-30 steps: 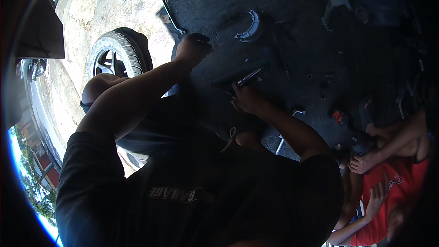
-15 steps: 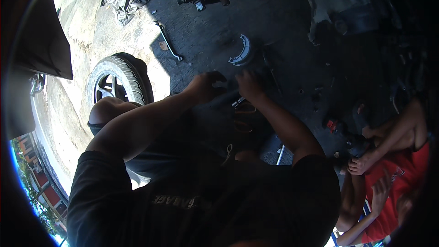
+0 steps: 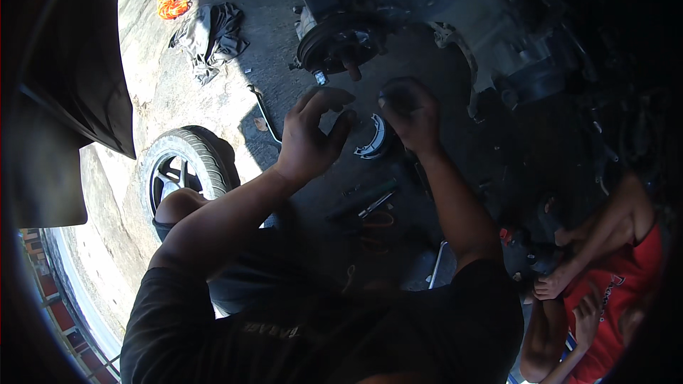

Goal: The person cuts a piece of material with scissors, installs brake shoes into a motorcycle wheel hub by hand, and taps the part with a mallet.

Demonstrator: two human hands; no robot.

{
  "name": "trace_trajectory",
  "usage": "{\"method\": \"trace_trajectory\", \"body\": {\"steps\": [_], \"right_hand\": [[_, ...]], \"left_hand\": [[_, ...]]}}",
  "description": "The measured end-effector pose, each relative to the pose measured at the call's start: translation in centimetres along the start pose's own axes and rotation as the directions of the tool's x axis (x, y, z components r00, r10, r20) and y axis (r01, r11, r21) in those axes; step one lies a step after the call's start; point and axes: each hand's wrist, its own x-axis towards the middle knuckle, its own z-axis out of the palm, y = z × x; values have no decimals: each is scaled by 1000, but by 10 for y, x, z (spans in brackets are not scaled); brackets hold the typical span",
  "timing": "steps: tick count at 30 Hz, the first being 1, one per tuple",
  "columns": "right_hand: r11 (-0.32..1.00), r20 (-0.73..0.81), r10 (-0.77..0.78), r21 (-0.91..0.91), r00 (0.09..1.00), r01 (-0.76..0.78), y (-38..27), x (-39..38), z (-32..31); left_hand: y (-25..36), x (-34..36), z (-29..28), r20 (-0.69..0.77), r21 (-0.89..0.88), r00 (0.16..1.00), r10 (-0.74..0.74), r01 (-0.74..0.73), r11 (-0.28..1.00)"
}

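Observation:
My left hand (image 3: 309, 139) is raised over the floor, its fingers curved and the thumb apart, with nothing visible between them. Close beside it, my right hand (image 3: 414, 117) has its fingers curled in; shadow hides whatever they may hold. Between and just below the hands lies a curved brake shoe (image 3: 371, 141) on the dark floor. Beyond the hands stands a round, dark wheel hub assembly (image 3: 338, 50) with a stub shaft pointing toward me. A long wrench (image 3: 265, 112) rests on the floor left of my left hand.
A tyre on a spoked wheel (image 3: 203, 156) stands at my left knee. Farther off lie a grey cloth (image 3: 213, 35) and a coiled orange hose (image 3: 171, 1). Loose tools, including a thin metal one (image 3: 375, 205), lie below my hands. A person in a red shirt (image 3: 619, 299) sits at the right.
Both hands have moved forward and up toward the hub assembly. The view has tipped upward, so more of the assembly shows. The left hand's thumb and fingers now show clearly apart.

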Motion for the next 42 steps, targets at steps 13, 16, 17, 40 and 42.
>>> {"method": "trace_trajectory", "body": {"steps": [13, 16, 17, 40, 42], "right_hand": [[978, -51, -76, 193, 996, 84, -12, 77, -11], [985, -19, -170, -1, 985, 170, -15, 77, -14], [985, -20, -172, 0, 985, 172, -18, 77, -13], [931, 67, -87, 361, 994, 57, -25, 73, -17], [950, 71, -74, 309, 995, 49, -27, 74, -17]], "left_hand": [[-22, 75, 21, -133, 182, 912, 388, -362, 914], [-20, 75, 26, -119, 205, 933, 340, -312, 928], [-19, 75, 26, -129, 216, 949, 287, -256, 942], [8, 71, 25, -152, 79, 976, 156, -145, 986], [9, 71, 24, -158, 12, 985, 75, -74, 997]]}}
